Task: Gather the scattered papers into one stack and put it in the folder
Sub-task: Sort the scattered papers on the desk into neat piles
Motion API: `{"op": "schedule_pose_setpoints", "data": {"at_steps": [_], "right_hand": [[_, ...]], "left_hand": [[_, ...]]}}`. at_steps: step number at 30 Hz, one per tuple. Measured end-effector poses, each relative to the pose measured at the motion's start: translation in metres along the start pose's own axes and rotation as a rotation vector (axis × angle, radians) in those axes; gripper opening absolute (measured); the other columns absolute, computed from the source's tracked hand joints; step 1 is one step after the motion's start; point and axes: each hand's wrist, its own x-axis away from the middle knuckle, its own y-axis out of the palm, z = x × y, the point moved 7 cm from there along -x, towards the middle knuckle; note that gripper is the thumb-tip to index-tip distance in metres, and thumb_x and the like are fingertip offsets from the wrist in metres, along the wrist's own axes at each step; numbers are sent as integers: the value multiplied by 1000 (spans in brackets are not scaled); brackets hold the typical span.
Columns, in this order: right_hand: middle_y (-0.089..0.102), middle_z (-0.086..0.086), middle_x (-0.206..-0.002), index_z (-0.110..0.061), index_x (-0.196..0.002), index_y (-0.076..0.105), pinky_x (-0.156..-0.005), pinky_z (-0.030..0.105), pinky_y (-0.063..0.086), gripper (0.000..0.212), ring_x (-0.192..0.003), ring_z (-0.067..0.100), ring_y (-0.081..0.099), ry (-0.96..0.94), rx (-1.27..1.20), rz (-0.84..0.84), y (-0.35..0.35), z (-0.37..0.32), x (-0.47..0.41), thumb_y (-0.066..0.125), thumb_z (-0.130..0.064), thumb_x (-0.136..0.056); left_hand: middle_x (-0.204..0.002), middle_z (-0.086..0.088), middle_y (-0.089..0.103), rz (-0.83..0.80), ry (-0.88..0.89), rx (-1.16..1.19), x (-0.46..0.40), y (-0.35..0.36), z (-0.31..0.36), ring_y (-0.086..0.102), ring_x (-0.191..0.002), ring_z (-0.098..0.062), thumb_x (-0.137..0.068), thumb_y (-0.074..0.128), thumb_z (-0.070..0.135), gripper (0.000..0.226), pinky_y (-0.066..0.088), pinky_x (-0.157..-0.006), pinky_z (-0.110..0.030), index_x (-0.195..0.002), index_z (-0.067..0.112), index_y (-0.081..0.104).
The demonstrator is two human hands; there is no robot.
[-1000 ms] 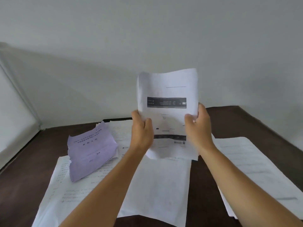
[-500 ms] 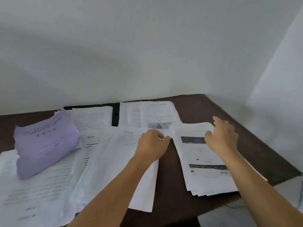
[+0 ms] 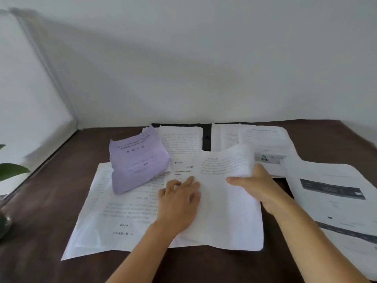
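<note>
Lying flat a moment before, the white sheet (image 3: pixel 222 203) now curled up at its far right corner, pinched by the right hand (image 3: pixel 255 184). The left hand (image 3: pixel 179 199) rested on it, fingers loose. The print was too blurry to read. The black folder (image 3: pixel 207 137) lay open behind.

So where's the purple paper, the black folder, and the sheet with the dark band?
purple paper (image 3: pixel 137 163): head view, middle of its creased face.
black folder (image 3: pixel 206 137): head view, its spine between the pages.
sheet with the dark band (image 3: pixel 334 209): head view, white area below the band.
</note>
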Motion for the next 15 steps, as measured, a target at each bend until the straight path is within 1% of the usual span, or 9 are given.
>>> {"op": "schedule_pose_setpoints", "data": {"at_steps": [2, 3, 5, 7, 8, 10, 12, 14, 15], "right_hand": [[81, -4, -101, -28, -105, 74, -58, 17, 56, 38, -80, 4, 76, -67, 14, 56, -12, 6, 5, 90, -6, -78], [80, -4, -98, -27, -103, 74, -58, 20, 56, 38, -78, 8, 76, -77, 37, 114, -23, 9, 7, 90, -5, -77], [76, -6, -95, -24, -103, 71, -62, 31, 57, 38, -82, 16, 74, -76, 91, 229, -46, 11, 7, 93, -11, -75], [76, -7, -95, -25, -100, 74, -70, 35, 59, 33, -85, 19, 73, -99, 99, 288, -68, 13, 2, 93, -12, -76], [76, -8, -95, -25, -99, 75, -72, 35, 59, 29, -85, 20, 74, -112, 100, 304, -77, 14, -1, 91, -13, -79], [75, -10, -96, -25, -103, 74, -73, 33, 57, 20, -87, 19, 73, -123, 126, 302, -90, 17, -7, 84, -15, -88], [75, -13, -95, -22, -108, 75, -70, 30, 54, 13, -87, 17, 72, -118, 129, 269, -94, 26, -13, 76, -17, -96], [76, -11, -95, -21, -105, 75, -69, 30, 54, 8, -87, 17, 73, -104, 79, 257, -96, 39, -16, 71, -18, -99], [77, -8, -96, -21, -102, 75, -71, 31, 56, 5, -88, 18, 74, -100, 49, 263, -97, 45, -17, 71, -19, -100]], "left_hand": [[-168, 24, 30, 34, 30, 38, 2, 5, 10, 24, -149, -19, -108, 34, 49, 45, 16, -117, -43, -152, 46, 46], [-167, 24, 32, 39, 46, 88, 2, 7, 14, 24, -149, -18, -108, 36, 48, 45, 16, -116, -40, -151, 46, 48], [-163, 22, 40, 51, 45, 264, -4, 5, 19, 28, -147, -15, -108, 43, 43, 41, 18, -115, -32, -148, 40, 54], [-155, 15, 52, 88, 0, 417, -11, 0, 17, 36, -145, -14, -107, 51, 34, 37, 23, -112, -24, -143, 33, 60], [-150, 11, 57, 114, -11, 428, -12, -2, 15, 40, -143, -15, -107, 53, 31, 35, 26, -112, -23, -140, 30, 63], [-140, 9, 63, 136, -2, 386, -14, -1, 20, 47, -138, -14, -105, 57, 28, 31, 34, -116, -28, -134, 28, 66], [-134, 12, 62, 101, 16, 421, -15, 5, 28, 50, -135, -11, -104, 58, 26, 29, 39, -117, -33, -131, 28, 66], [-129, 18, 59, 84, -11, 533, -18, 6, 31, 53, -132, -7, -104, 58, 25, 27, 43, -115, -30, -130, 29, 66], [-127, 19, 59, 112, -33, 557, -19, 5, 29, 55, -130, -7, -104, 59, 24, 26, 44, -112, -26, -129, 29, 66]]}}
